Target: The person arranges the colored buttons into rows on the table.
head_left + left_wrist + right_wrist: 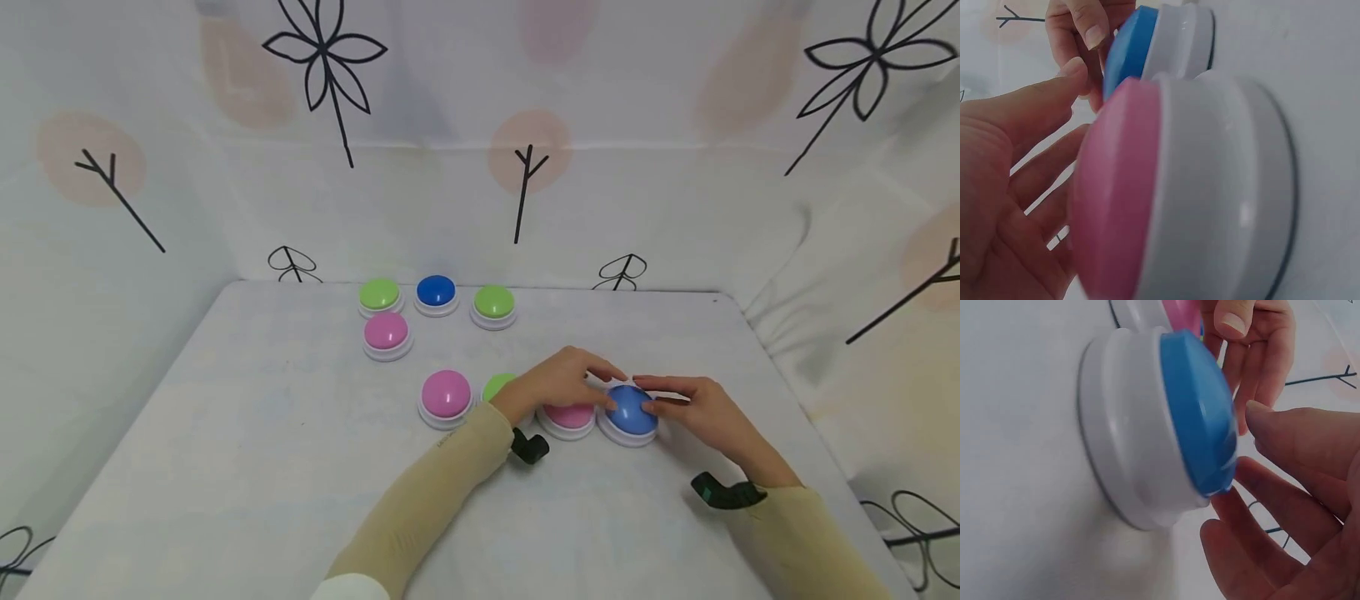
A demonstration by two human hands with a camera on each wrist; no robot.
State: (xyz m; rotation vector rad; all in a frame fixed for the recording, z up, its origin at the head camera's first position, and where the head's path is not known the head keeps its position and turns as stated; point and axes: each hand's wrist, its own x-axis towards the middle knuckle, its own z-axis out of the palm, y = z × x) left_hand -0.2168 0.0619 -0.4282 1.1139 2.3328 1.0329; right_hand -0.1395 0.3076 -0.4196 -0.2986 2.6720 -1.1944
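The left hand (564, 382) and right hand (701, 410) flank the blue button (630, 412), just right of a pink button (568, 417), fingers loosely spread, contact hard to tell, so even, gentle guidance from both sides should keep it steady.

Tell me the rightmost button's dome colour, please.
The dome is blue, clearest in the right wrist view.

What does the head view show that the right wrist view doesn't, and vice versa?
Head only: the far blue button, far right green button, and far left green button with a pink button just before it; the near row's leftmost pink button; the tan sleeves.
Right wrist only: the near blue button side-on, a thin dark line edging the bottom of its white base.
Both: that blue button, the pink one beside it, the left hand and the right hand.
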